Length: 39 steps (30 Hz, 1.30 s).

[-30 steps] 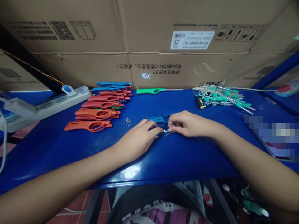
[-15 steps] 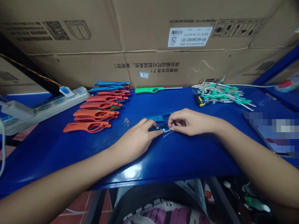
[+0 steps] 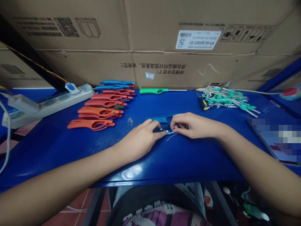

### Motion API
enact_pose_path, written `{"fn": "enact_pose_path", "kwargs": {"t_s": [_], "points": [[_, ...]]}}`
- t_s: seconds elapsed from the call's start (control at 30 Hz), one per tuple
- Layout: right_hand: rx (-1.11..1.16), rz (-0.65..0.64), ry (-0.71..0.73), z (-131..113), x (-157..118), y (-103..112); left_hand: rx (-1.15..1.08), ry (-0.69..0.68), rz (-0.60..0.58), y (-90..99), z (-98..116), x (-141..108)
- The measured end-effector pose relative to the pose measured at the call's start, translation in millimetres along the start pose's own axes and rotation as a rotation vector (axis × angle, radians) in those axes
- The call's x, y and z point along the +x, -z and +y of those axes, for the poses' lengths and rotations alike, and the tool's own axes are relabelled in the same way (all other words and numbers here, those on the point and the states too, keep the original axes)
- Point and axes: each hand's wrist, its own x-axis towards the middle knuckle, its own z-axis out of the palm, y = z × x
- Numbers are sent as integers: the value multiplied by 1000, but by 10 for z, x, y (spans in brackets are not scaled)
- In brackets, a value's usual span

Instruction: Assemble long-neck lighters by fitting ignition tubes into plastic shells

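A blue lighter shell half (image 3: 158, 119) lies on the table between my hands, partly covered by them. My left hand (image 3: 143, 138) is closed at its near side, thumb and forefinger pinching a small black part (image 3: 164, 128) with thin wires. My right hand (image 3: 188, 125) pinches at the shell's right end, its fingertips closed on a thin wire. A loose grey wire end (image 3: 172, 137) sticks out below the fingertips. What lies under the fingers is hidden.
Orange, red and blue lighter shells (image 3: 94, 124) are stacked at left, with small screws (image 3: 130, 121) beside them. A green lighter (image 3: 152, 91) lies at the back. Metal tubes with green parts (image 3: 230, 99), a screwdriver (image 3: 202, 103) and a tablet-like device (image 3: 270, 141) are at right; a power strip (image 3: 49, 105) is far left.
The view has shifted slightly. Both hands keep their pinches at the blue shell; the grey wire end now points a little further down below the right fingertips.
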Motion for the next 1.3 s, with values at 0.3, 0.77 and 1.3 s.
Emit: {"fn": "enact_pose_path", "kwargs": {"t_s": [0.3,0.77,1.3], "points": [[49,-4,26,-5,11,-23,-48,-2,27,6,16,2],[-14,57,-55,-58,50,-51,-58,-9,15,-2,12,-20],[-14,34,-51,-29,29,-27,-144,74,43,-2,47,9]]}}
